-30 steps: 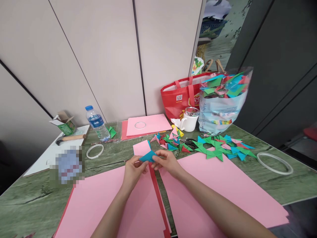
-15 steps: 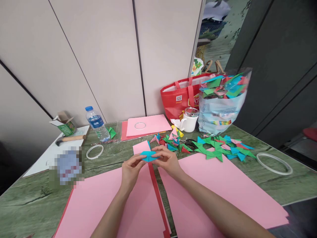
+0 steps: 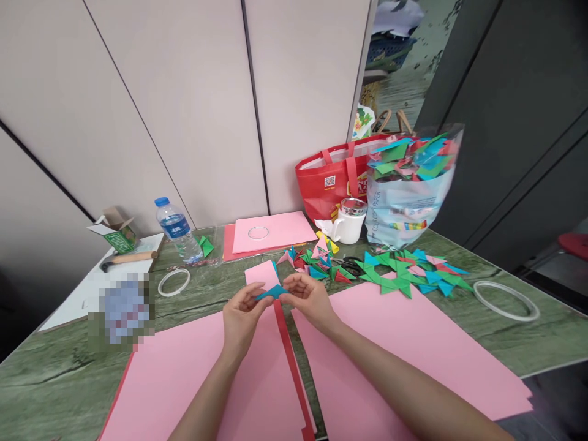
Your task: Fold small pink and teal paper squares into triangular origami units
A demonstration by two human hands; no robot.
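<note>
Both my hands hold a small folded blue paper piece (image 3: 272, 293) just above the table's middle. My left hand (image 3: 242, 316) pinches its left end and my right hand (image 3: 309, 296) pinches its right end, fingers closed on it. Under my forearms lie large pink paper sheets (image 3: 404, 349) with a red sheet edge (image 3: 288, 355) between them. A small pink square (image 3: 261, 274) lies just behind the blue piece.
Folded coloured paper pieces (image 3: 404, 272) lie scattered right of centre, with scissors (image 3: 351, 266) among them. Behind stand a white mug (image 3: 349, 225), a clear bag of folded pieces (image 3: 411, 184) and a red bag (image 3: 328, 180). A water bottle (image 3: 174, 228), tape rings (image 3: 173, 282) and a hammer (image 3: 126, 258) sit left.
The blue piece has been pressed narrower between my fingers and turned slightly; my hands stayed in nearly the same spot. The view shifted a little.
</note>
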